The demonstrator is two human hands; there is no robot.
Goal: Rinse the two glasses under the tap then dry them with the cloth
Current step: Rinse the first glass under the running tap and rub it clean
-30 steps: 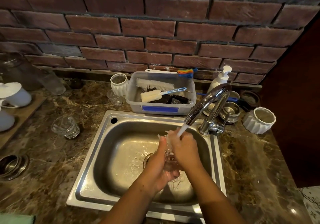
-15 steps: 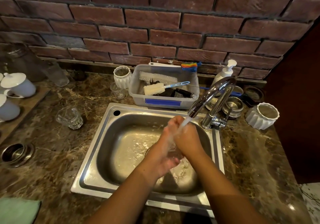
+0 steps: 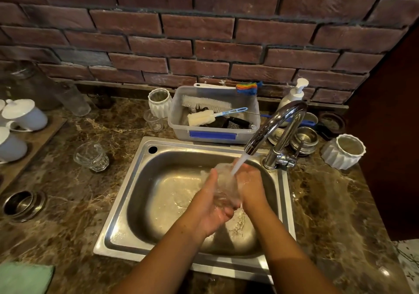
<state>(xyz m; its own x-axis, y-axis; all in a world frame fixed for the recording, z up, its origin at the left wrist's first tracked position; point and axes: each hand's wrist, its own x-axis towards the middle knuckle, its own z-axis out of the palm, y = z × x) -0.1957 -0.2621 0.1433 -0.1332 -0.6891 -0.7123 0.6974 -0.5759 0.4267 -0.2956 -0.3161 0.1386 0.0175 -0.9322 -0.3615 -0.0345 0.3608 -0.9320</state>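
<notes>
Both hands hold one clear glass (image 3: 225,186) over the steel sink (image 3: 158,191), under the running stream from the chrome tap (image 3: 275,123). My left hand (image 3: 212,205) cups it from below and the left. My right hand (image 3: 249,186) presses on its right side. The glass is blurred by water and partly hidden by fingers. A second clear glass (image 3: 91,156) lies on its side on the counter, left of the sink. The corner of a green cloth (image 3: 25,277) shows at the bottom left.
Behind the sink stands a plastic tub (image 3: 213,132) of brushes, with a white ribbed cup (image 3: 159,102) and a small glass (image 3: 155,121) to its left. A soap pump (image 3: 294,94), steel bowls (image 3: 303,138) and another ribbed cup (image 3: 344,150) stand right. White mugs (image 3: 25,116) sit far left.
The view has tilted down, so the sink and the green cloth show more. My hands have shifted slightly around the glass, which stays under the stream.
</notes>
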